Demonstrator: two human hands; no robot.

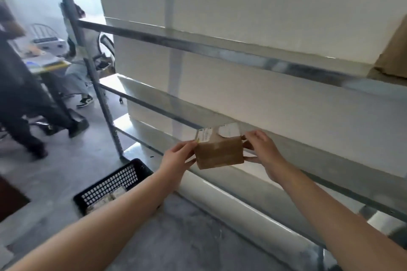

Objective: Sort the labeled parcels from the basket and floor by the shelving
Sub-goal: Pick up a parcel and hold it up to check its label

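Observation:
A small brown cardboard parcel (pixel 218 152) with white labels on its top is held between both hands in front of the metal shelving (pixel 242 50). My left hand (pixel 178 158) grips its left end and my right hand (pixel 262 149) grips its right end. The parcel hangs level with the lower middle shelf, just in front of its edge. A black plastic basket (pixel 119 180) stands on the floor below my left forearm, with several labeled parcels (pixel 105 199) inside it.
A larger brown parcel (pixel 394 50) sits on the upper shelf at the far right. At left are a person walking (pixel 26 103), a seated person (pixel 77 68) and a table with papers (pixel 44 61). The grey concrete floor (pixel 176 237) runs along the shelving.

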